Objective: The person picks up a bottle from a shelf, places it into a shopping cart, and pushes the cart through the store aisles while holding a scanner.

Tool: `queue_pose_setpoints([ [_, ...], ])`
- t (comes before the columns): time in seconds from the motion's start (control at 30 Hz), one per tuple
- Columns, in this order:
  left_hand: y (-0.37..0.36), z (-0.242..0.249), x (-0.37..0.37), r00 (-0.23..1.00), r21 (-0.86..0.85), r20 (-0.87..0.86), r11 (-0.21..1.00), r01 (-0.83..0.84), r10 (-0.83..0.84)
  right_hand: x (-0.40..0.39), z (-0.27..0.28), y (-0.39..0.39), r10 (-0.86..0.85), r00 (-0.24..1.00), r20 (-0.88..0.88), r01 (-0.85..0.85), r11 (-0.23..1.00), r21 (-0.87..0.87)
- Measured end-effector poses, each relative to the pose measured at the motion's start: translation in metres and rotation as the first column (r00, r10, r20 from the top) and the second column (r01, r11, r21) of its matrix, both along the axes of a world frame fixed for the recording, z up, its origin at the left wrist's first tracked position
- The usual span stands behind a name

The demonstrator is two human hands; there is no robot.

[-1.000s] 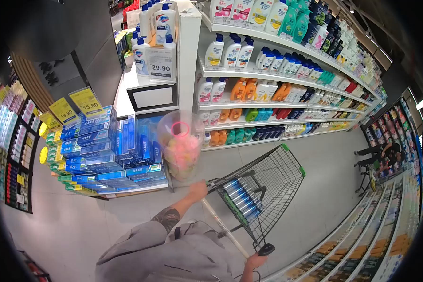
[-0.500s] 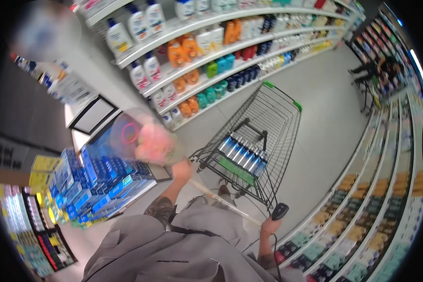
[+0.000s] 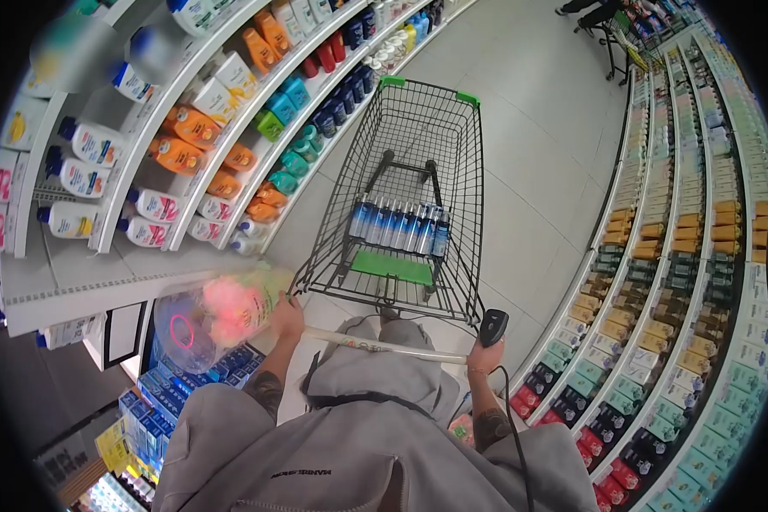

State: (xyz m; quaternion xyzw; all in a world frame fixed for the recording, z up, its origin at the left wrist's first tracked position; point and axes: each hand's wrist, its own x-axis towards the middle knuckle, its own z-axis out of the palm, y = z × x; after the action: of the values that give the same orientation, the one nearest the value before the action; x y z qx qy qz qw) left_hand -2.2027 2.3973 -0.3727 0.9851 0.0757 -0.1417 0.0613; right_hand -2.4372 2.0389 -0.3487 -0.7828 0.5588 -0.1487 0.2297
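Observation:
A black wire shopping cart (image 3: 311,277) with green corners stands in front of me. My left hand (image 3: 288,317) is closed at the left end of its pale handle (image 3: 384,347). Right beside those fingers is a clear plastic container (image 3: 177,328) with pink round things (image 3: 233,309) inside; I cannot tell whether the same hand grips it. My right hand (image 3: 486,354) wraps the handle's right end. A black device (image 3: 493,327) with a cable sits over that hand. Several blue-and-silver bottles (image 3: 399,225) stand in a row in the cart, behind a green panel (image 3: 392,268).
Shelves of shampoo bottles (image 3: 179,141) curve along the left. Boxed goods (image 3: 657,358) line the right shelves. Blue boxes (image 3: 166,397) are stacked at lower left by a shelf end (image 3: 85,294). Tiled floor (image 3: 546,162) runs ahead to a person (image 3: 602,15) beside another cart (image 3: 619,47).
My view has turned, and the cart now points more nearly straight ahead. The left shelves look closer, and the container has dropped lower in view. Both hands stay at the handle.

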Motion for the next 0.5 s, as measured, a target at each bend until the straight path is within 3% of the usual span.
queue_pose_setpoints([
  [0.1, -0.009, 0.009, 0.033, 0.999, -0.007, -0.035, 1.0, 0.006, -0.007, 0.019, 0.004, -0.001, 0.0, 0.999, -0.048, -0.001, 0.999, -0.033],
  [0.2, -0.028, 0.007, 0.062, 0.996, -0.028, -0.089, 0.999, -0.027, 0.024, 0.04, 0.008, -0.01, -0.012, 0.998, -0.059, 0.015, 0.999, 0.047],
  [0.3, -0.036, 0.001, 0.082, 0.999, -0.058, 0.035, 0.998, 0.036, -0.034, 0.05, -0.004, -0.02, -0.019, 0.999, -0.042, 0.021, 0.999, 0.046],
  [0.37, -0.046, 0.005, 0.102, 0.997, 0.019, -0.067, 0.999, 0.039, -0.038, 0.063, -0.004, -0.026, -0.042, 0.999, -0.031, 0.044, 0.997, 0.061],
  [0.5, -0.069, 0.009, 0.131, 0.995, 0.003, -0.091, 0.999, 0.046, -0.046, 0.091, 0.001, -0.038, -0.123, 0.992, -0.027, 0.125, 0.991, 0.057],
])
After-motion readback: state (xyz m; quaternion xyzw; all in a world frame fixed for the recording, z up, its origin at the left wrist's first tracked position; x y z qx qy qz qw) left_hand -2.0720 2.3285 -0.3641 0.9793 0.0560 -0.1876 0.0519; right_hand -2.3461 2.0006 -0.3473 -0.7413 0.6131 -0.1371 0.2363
